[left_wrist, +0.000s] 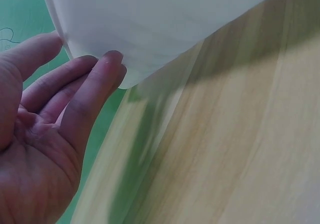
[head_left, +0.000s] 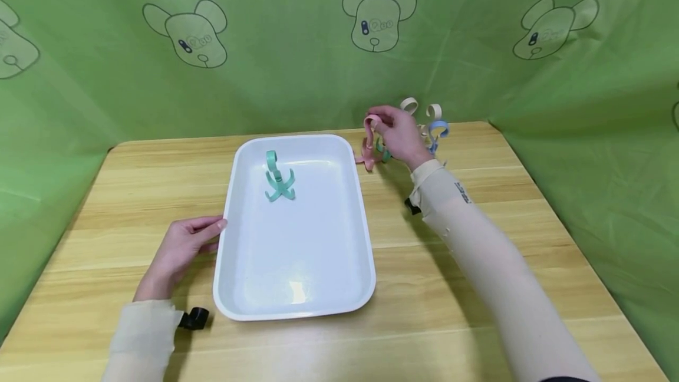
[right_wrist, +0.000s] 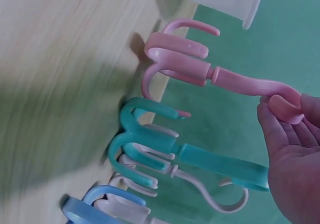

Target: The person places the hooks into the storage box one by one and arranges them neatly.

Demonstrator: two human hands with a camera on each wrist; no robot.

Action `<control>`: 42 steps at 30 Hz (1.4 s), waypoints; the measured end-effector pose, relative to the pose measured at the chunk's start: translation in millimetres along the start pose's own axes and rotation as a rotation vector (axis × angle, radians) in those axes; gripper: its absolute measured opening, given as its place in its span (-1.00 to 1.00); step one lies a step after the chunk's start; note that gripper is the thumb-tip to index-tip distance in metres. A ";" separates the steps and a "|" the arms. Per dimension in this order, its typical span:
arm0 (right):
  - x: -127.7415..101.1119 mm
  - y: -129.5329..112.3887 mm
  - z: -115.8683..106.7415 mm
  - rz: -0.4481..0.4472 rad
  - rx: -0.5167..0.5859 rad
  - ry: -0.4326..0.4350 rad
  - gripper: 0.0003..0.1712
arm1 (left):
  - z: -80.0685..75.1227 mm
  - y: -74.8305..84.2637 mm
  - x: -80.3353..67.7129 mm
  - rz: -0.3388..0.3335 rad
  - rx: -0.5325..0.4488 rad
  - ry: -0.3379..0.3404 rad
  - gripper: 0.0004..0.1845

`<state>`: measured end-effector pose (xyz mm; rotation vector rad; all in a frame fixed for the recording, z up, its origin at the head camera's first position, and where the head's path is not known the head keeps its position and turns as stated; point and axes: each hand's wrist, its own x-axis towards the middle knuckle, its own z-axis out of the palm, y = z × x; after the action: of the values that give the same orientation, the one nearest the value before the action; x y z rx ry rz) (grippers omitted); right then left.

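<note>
- R hand (head_left: 399, 134) at the far side of the table (head_left: 477, 311), fingers curled round the top loop of a pink hook (head_left: 369, 145); wrist cam shows the loop pinched at the fingertips (right_wrist: 287, 109).
- Pink hook stands on its prongs on the wood, just beside the tray's (head_left: 236, 193) far right corner, outside it.
- Behind the hand, a bunch of other hooks close together: a teal one (right_wrist: 200, 156), white ones (head_left: 432, 112), a blue one (head_left: 439, 129). Teal sits right next to the pink; touching or not, can't tell from here.
- L hand (head_left: 180, 249) lies flat on the table at the tray's left edge, fingers straight, tips (left_wrist: 107, 66) against the rim; holds nothing.
- Inside the tray, far end: one green hook (head_left: 278, 178), upright on its prongs.
- Green cloth w/ cartoon bear heads hangs behind and at both sides (head_left: 297, 46).
</note>
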<state>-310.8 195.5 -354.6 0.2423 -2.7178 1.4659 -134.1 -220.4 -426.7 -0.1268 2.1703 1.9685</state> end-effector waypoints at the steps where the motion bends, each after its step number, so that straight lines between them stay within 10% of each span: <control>1: -0.5 -1.0 -0.4 -0.008 0.009 0.002 -0.61 | 0.0 -0.1 0.0 -0.001 0.002 0.000 -0.45; 42: -12.0 -45.5 -29.2 -0.059 0.174 0.026 -0.62 | -0.8 1.5 -0.8 0.008 0.042 -0.021 -0.47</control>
<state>-292.8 196.7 -302.3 0.3048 -2.5413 1.6782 -133.7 -221.1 -425.0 -0.0912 2.2008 1.9182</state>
